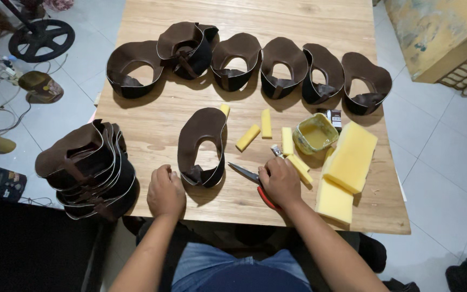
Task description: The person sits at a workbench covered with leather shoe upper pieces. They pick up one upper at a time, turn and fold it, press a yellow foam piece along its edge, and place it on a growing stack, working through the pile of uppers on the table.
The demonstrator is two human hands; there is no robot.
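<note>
The right hand (280, 181) lies nearest, fingers curled around scissors (251, 178) whose red handles stick out under the palm and whose blades point left across the desk (158, 130). The left hand (165, 192) rests as a loose fist on the desk edge, holding nothing, just beside the heel of a brown leather upper (202, 146) that stands alone in front of the person. The blade tips lie near that upper without touching it.

The risk, as I judge it, is in those bare blades: they aim toward the left hand and the upper, so a quick slide could nick a knuckle or score the leather. The glue tub (314, 133) stands open just beyond the right hand; a lifted wrist could tip it onto the foam strips (266, 123) scattered beside it.

Right of the scissors lie two yellow foam blocks (349, 157), one overlapping the other, crowding the right hand's side. A row of uppers (285, 67) lines the far side of the desk, well apart from the hands. A stack of uppers (90, 167) hangs over the left edge, near the left elbow, and a nudge might send it to the floor (444, 140). A small dark packet (334, 117) sits behind the tub.
</note>
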